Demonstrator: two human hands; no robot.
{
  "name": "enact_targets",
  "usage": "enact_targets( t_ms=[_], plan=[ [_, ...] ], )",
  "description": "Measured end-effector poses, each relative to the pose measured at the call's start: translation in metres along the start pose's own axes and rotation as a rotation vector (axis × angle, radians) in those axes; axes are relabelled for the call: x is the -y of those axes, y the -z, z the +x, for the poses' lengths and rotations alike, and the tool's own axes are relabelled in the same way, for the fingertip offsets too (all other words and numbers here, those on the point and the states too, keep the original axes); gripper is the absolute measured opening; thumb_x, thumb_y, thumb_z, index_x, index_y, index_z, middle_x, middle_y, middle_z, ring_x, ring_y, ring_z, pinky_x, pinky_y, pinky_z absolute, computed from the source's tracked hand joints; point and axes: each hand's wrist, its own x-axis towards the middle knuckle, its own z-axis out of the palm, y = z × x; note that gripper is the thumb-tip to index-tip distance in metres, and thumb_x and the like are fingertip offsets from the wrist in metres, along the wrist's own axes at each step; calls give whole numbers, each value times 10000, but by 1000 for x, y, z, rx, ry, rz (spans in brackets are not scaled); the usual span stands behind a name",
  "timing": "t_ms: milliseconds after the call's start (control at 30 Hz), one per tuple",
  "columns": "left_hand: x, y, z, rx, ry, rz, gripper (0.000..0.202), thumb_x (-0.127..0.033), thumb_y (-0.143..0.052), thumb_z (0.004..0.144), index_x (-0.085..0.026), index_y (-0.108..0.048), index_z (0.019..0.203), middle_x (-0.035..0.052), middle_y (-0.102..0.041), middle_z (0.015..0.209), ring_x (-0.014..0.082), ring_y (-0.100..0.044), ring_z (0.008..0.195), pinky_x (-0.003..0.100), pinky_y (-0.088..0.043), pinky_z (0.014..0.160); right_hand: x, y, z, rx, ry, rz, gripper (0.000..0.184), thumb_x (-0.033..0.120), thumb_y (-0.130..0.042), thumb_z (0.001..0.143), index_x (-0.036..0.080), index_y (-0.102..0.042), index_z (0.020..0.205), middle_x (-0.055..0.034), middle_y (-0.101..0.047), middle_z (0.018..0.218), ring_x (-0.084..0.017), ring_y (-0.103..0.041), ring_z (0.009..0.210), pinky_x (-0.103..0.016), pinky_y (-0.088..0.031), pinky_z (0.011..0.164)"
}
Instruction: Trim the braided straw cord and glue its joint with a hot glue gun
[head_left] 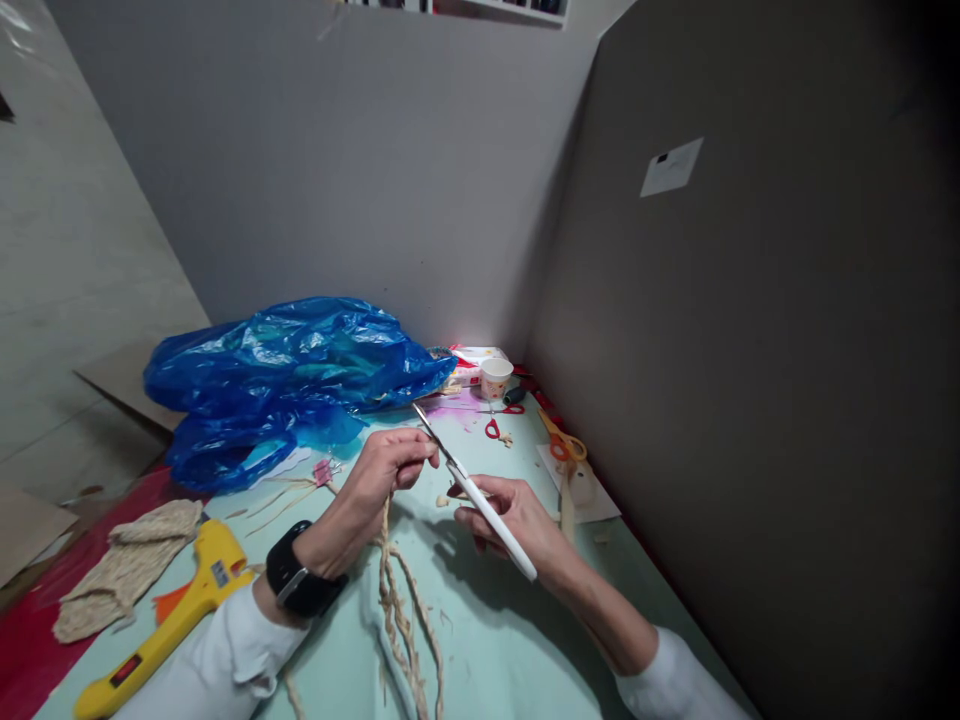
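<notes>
Pinching a braided cord (387,575) between thumb and fingers of the left hand (384,468), above the middle of the pale green tabletop (495,650), with strands hanging down toward the near edge. Holding white-handled scissors (491,515) in the curled right hand (526,512), blades slanting up past the left fingertips; hands near each other but apart. Wearing a black watch (289,570) on the left wrist. Beyond the left hand, a pink clip (323,472) and a crumpled blue plastic bag (300,350). Beside the left sleeve, a yellow glue gun (191,605); farther left, a woven piece (135,570). At far right, orange-handled scissors (566,446) and a paper cup (496,379).
</notes>
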Motion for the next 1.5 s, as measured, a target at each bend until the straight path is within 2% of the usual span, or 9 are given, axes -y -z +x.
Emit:
enact_targets(
  t_ms=[133, 200, 300, 433, 600, 900, 1267, 1400, 1500],
  plan=[
    [-6, 0, -2, 48, -72, -5, 322, -330, -630, 944, -174, -616, 1226, 96, -657, 1227, 238, -678, 987, 444, -584, 816, 2, 11, 0, -46, -26, -164, 570, 584, -645, 782, 157, -665, 1158, 0, -636, 628, -105, -431, 454, -230, -329, 454],
    [-10, -2, -5, 67, -126, -13, 250, -335, -627, 943, -145, -663, 1100, 40, -689, 949, 163, -654, 766, 325, -555, 687, 2, 26, -1, -147, -36, -310, 525, 522, -648, 794, 168, -653, 1182, -18, -661, 684, -142, -505, 531, -243, -356, 508],
    [-18, -6, -11, 82, -203, -24, 249, -341, -619, 928, -113, -707, 974, -66, -470, 591, 80, -423, 533, 214, -350, 530, -2, 50, -3, -317, -62, -583, 461, 322, -677, 777, 144, -624, 1199, -57, -664, 762, -207, -569, 687, -269, -343, 594],
    [-27, -12, -24, 103, -241, -10, 305, -339, -579, 919, -100, -701, 1063, -66, -411, 617, 92, -354, 563, 241, -264, 539, -9, 64, -7, -337, -118, -872, 353, 98, -598, 756, 104, -603, 1109, -77, -641, 747, -212, -560, 688, -285, -291, 606],
    [-37, -17, -39, 79, -301, 84, 292, -294, -543, 929, -163, -607, 1183, -45, -547, 672, 127, -403, 627, 265, -292, 592, -11, 60, -10, -225, -141, -1091, 266, 84, -602, 781, 113, -599, 1045, -98, -667, 809, -208, -584, 720, -292, -314, 620],
    [-43, -13, -69, -96, -316, 298, 113, -304, -579, 876, -200, -587, 833, -13, -674, 684, 138, -478, 609, 267, -333, 578, -18, 57, -6, -143, -173, -1322, 266, 191, -549, 954, 171, -605, 1213, -73, -678, 863, -204, -650, 754, -313, -449, 670],
    [-6, 21, -97, -233, -252, 507, 157, -309, -596, 845, -207, -615, 727, -26, -612, 602, 166, -522, 577, 285, -364, 592, 22, 36, -10, -214, -32, -1354, 282, 123, -563, 896, 91, -674, 1153, -212, -727, 893, -317, -677, 861, -339, -390, 692],
    [4, 16, -102, -187, -230, 536, 155, -281, -589, 840, -215, -610, 702, -28, -616, 589, 171, -536, 578, 282, -363, 591, 58, -5, -18, -93, 227, -1142, 315, 382, -442, 1027, 250, -674, 1194, -66, -745, 1007, -177, -664, 832, -254, -412, 712],
    [9, 11, -104, -133, -228, 542, 141, -264, -578, 845, -216, -615, 718, -24, -630, 611, 175, -550, 605, 285, -368, 612, 67, -28, -16, 73, 436, -793, 303, 378, -498, 1008, 186, -729, 967, -43, -725, 867, -143, -598, 708, -245, -368, 643]
  ],
)
